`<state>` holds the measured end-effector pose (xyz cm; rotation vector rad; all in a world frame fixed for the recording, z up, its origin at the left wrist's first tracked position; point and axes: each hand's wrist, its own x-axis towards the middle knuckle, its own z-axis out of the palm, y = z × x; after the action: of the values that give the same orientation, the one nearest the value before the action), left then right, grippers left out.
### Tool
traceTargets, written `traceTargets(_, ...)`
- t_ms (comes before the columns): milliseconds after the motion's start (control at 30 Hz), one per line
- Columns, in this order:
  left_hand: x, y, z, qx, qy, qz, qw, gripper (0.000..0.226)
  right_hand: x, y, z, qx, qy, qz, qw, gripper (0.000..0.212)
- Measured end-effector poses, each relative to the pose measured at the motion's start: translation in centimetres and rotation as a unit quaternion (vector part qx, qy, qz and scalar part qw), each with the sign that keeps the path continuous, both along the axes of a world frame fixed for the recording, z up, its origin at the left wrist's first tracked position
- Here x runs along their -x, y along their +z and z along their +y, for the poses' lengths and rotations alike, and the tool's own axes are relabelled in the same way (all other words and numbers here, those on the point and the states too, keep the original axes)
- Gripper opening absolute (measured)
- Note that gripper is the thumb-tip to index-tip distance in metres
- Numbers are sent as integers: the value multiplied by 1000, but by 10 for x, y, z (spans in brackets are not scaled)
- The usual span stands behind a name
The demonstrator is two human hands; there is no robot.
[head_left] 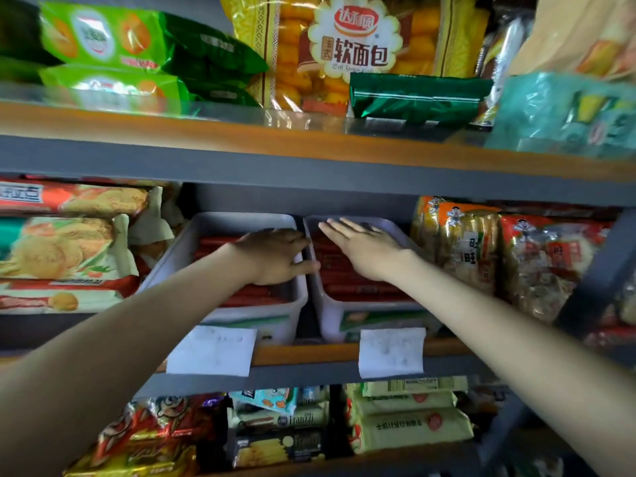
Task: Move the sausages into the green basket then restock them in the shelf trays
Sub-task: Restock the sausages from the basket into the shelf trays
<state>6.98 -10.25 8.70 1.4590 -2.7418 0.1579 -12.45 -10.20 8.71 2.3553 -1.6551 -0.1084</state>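
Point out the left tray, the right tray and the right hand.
left tray [241, 222]: head view, back wall.
right tray [329, 315]: head view, front wall.
right hand [366, 251]: head view, back of the hand.
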Motion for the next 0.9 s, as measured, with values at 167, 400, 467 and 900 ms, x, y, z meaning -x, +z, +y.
traceTargets(167, -17, -8, 56, 59, 34, 65, 996, 58, -10, -10, 57, 79, 60, -166, 981, 52)
traceTargets(400, -68, -84, 203, 125, 124, 212, 961, 55, -67, -56, 171, 81, 222, -323, 916, 40)
traceTargets(467, -97, -116, 249, 135, 151, 218, 955, 57, -96, -79, 197, 48, 261, -345, 900, 39)
traceTargets(900, -335, -343, 482, -67, 530, 160, 830, 58, -337, -290, 264, -296, 342, -206, 868, 45)
